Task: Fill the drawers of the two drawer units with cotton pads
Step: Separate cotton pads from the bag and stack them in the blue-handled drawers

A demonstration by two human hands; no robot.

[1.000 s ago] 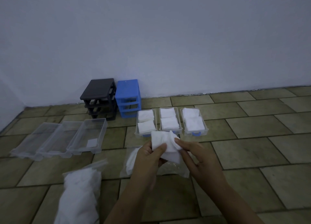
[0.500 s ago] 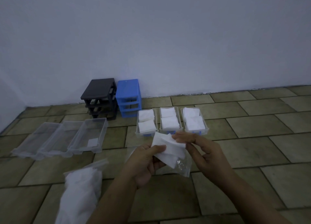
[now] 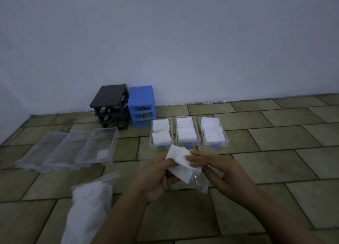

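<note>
- The left hand [image 3: 156, 177] and the right hand [image 3: 218, 168] are both pinching a small stack of cotton pads [image 3: 180, 163], held above the floor just in front of the filled drawers; a second ago the same stack was bunched closer to the body, and it is now being fanned apart and raised.
- The right fingertips [image 3: 191, 158] are sliding over the top pad, so a few pads are probably being peeled off for placing.
- Three drawers with blue handles [image 3: 188, 133] are sitting full of pads beside the blue drawer unit [image 3: 142, 106], unchanged.
- Three clear drawers [image 3: 69, 148] near the black drawer unit [image 3: 110, 106] are lying almost bare; only the nearest is holding one pad [image 3: 102, 153], so roughly half the filling is remaining.
- A nearly emptied plastic bag [image 3: 198, 184] is lying under the hands, and a full bag of pads [image 3: 88, 207] is waiting to the left.
</note>
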